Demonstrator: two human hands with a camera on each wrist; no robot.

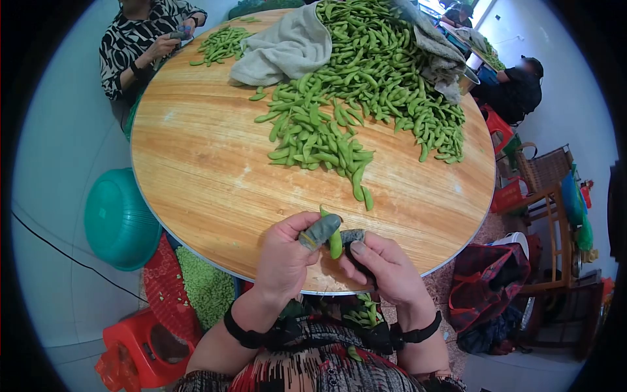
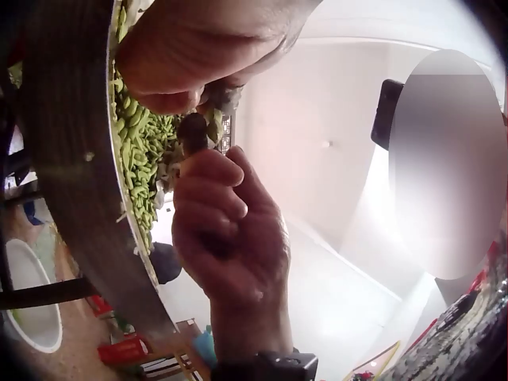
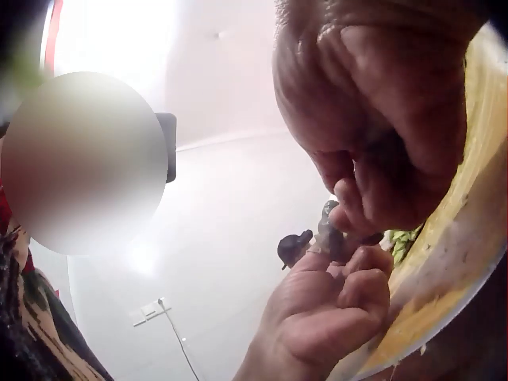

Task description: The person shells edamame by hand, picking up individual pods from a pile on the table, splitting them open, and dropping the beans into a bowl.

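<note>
Near the front edge of the round table, my left hand (image 1: 281, 258) pinches a green soybean pod (image 1: 336, 244) under its thumb, which wears a grey cover. Facing it, my right hand (image 1: 392, 264) has its fingers curled, with a dark cover on the index finger whose tip is right at the pod's side. I cannot tell whether the right hand also grips the pod. In the left wrist view, the right hand (image 2: 230, 222) rises toward the left hand (image 2: 206, 48). The right wrist view has both hands close together, mostly hiding the pod.
A big heap of pods (image 1: 372, 72) covers the far part of the wooden table (image 1: 202, 163), partly under a grey cloth (image 1: 287, 49). A smaller pile (image 1: 313, 140) lies nearer. Shelled beans (image 1: 204, 281) and a green basin (image 1: 117, 219) are at left. Another person (image 1: 140, 49) sits across.
</note>
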